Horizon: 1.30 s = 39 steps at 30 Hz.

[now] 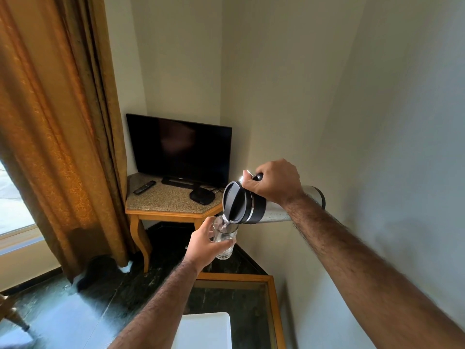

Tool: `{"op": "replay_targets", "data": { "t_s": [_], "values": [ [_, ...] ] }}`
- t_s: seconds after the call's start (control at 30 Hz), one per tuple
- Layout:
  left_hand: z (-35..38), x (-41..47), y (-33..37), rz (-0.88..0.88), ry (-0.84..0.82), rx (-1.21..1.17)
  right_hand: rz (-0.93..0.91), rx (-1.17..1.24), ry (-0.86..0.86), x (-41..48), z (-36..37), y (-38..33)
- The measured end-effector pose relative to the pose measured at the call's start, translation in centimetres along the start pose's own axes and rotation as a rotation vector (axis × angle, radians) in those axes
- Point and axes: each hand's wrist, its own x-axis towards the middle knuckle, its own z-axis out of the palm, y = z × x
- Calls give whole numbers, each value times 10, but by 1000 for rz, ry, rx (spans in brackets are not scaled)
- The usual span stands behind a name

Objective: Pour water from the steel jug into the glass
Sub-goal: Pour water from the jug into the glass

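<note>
A steel jug (274, 210) with a black lid lies tipped almost level in the air, its spout pointing left and down. My right hand (275, 183) is wrapped around its black handle from above. A thin stream of water runs from the spout into a clear glass (225, 238) just below it. My left hand (205, 244) grips the glass from the left side and keeps it nearly upright, with some water in the bottom. Both are held in mid-air above the floor, in front of a corner table.
A corner table (173, 210) with a stone top carries a dark television (181, 149), a remote (144, 184) and a small black box (202, 195). An orange curtain (63, 122) hangs at left. A glass-topped wooden table (271, 311) with a white object (203, 328) lies below.
</note>
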Motion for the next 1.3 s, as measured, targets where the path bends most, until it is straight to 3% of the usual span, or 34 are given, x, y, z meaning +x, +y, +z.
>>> {"op": "replay_targets", "data": {
  "t_s": [1.3],
  "values": [
    [-3,23,-8,6,35,39,-34,14,-16,20,6,7]
  ]
}}
